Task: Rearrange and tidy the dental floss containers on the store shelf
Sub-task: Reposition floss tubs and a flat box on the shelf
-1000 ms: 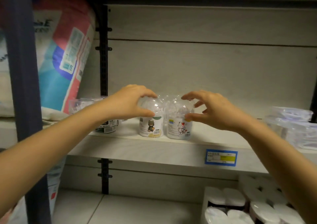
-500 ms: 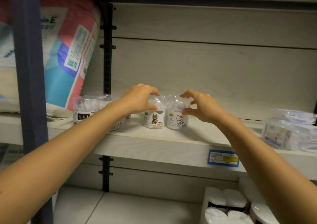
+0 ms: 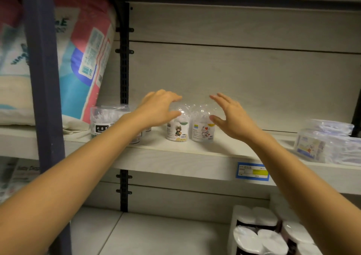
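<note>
Clear plastic dome tubs are what matters here: two dental floss containers stand upright and touching side by side on the pale wood shelf (image 3: 195,157), around the middle of the frame. The left container (image 3: 177,130) has a little cartoon animal on its label, and the right container (image 3: 203,130) has a cat.

The person's left hand (image 3: 158,108) is draped over the top of the left container, fingers (image 3: 172,98) stretched out loose and apart, with the thumb against the dome's front. It's hard to say whether the fingers actually touch the top. The right hand (image 3: 233,116) sits just beside the right container, fingers (image 3: 218,98) straight and spread, gripping nothing.

More clear cylindrical tubs (image 3: 101,119) stand at centre left on the same shelf, but the left forearm cuts across them, so counting them is not possible. Behind those, a big pink and blue bag (image 3: 84,59) leans in the upper left, partly blocked by a dark blue post (image 3: 43,78). A black slotted upright (image 3: 124,69) runs down the back panel. Flat clear packs (image 3: 328,143) are stacked at the right edge. A blue and yellow price tag (image 3: 252,171) is stuck on the shelf's front lip, and wrapped paper rolls (image 3: 259,235) sit at the lower right.
</note>
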The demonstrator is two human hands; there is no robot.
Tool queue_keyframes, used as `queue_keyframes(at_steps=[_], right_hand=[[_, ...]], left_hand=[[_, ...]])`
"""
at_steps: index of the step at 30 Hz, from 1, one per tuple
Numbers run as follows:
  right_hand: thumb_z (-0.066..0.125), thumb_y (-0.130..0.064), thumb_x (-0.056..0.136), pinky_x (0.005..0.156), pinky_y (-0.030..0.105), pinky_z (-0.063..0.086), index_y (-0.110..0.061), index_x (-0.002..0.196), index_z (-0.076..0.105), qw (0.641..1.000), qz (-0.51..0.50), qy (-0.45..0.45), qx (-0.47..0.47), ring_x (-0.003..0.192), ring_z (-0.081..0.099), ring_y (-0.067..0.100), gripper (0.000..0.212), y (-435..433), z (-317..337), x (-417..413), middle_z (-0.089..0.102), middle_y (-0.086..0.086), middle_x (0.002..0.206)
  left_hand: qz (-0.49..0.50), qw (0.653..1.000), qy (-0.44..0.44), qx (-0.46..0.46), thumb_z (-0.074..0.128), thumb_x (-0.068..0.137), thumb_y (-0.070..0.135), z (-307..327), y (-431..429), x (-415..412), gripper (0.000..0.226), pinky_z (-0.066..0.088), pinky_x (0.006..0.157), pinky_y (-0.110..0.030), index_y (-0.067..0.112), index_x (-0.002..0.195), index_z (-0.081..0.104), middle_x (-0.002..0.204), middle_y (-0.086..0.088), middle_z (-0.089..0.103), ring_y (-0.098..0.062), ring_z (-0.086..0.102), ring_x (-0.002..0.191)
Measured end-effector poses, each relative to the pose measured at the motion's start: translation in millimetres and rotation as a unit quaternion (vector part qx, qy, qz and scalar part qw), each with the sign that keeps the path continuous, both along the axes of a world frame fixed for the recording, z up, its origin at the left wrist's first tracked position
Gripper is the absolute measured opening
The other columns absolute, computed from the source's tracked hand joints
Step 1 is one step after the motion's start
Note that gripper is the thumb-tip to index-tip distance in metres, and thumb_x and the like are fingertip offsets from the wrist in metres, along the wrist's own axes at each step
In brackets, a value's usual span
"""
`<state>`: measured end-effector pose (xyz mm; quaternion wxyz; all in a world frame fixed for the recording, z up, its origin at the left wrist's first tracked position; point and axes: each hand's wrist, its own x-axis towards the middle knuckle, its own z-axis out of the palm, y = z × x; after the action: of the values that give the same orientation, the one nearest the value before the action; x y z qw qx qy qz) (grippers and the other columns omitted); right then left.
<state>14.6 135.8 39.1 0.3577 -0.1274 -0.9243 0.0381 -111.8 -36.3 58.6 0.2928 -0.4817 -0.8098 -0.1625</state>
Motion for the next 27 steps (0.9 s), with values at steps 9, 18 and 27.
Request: queue_keyframes(at_steps=[9,18,27], right_hand=[[0.069,-0.011,0.079,0.068,0.009,0.05,-0.023,0.082,0.065,0.95,0.214,0.179,-0.139,0.073,0.064,0.002,0.013,-86.6,-32.8,37.6,0.068,-0.012,0.077],[0.064,-0.034,0.083,0.083,0.024,0.052,-0.021,0.12,0.053,0.966,0.192,0.097,-0.141,0.099,0.057,0.008,0.041,-148.8,-15.8,-48.5,0.057,-0.005,0.12],[0.063,-0.05,0.077,0.093,0.034,0.046,-0.019,0.136,0.037,0.988,0.102,-0.023,-0.117,0.114,0.052,0.019,0.071,-157.8,-14.8,-99.6,0.046,0.003,0.139]], left_hand=[[-0.023,0.971,-0.05,0.233,0.063,0.083,0.014,-5.3,-135.5,1.7,0.013,0.046,0.071,-0.023,0.027,0.079,0.065,0.072,0.01,0.065,-0.005,0.058,0.068],[0.053,0.988,-0.137,0.043,0.045,0.094,0.036,-5.4,-142.6,-39.3,0.05,0.034,0.099,-0.033,0.011,0.137,0.036,0.14,-0.012,0.038,-0.029,0.044,0.122],[0.07,0.982,-0.174,-0.012,0.045,0.092,0.044,-23.2,-132.0,-70.5,0.059,0.039,0.09,-0.035,0.011,0.138,0.03,0.14,-0.015,0.037,-0.031,0.043,0.123]])
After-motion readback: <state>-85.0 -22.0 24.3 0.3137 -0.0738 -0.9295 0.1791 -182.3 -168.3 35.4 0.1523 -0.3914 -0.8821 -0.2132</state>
